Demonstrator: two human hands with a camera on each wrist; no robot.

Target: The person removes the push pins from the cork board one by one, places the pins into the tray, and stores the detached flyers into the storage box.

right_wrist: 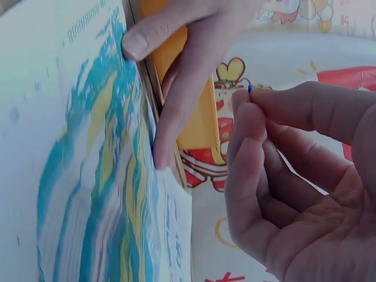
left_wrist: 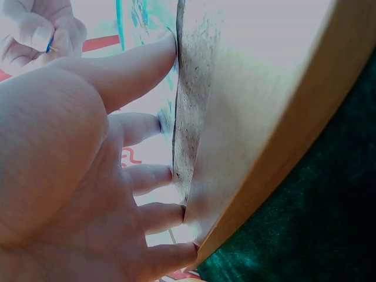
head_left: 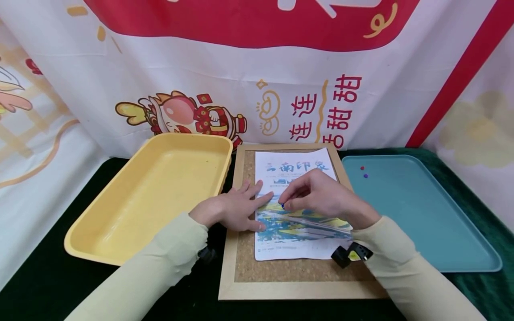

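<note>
A printed poster sheet [head_left: 281,250] with blue and yellow artwork lies on a wood-framed cork board [head_left: 303,270]. My left hand [head_left: 237,208] spreads its fingers over the sheet's left edge and the board; in the left wrist view the fingertips rest along that edge. Between thumb and index finger, my right hand [head_left: 323,196] pinches a small blue push pin [right_wrist: 251,89]. This hand hovers over the middle of the sheet, and the right wrist view shows the pin apart from the paper. A thin metal tip shows beside the blue head in the left wrist view.
On the left stands a deep yellow tray [head_left: 102,196], its right side close to the board. A shallow blue tray [head_left: 417,209] lies to the right, bearing a red pin [head_left: 362,168] and a bluish-purple pin [head_left: 365,175]. Dark green cloth [head_left: 188,294] covers the table; a printed curtain hangs behind.
</note>
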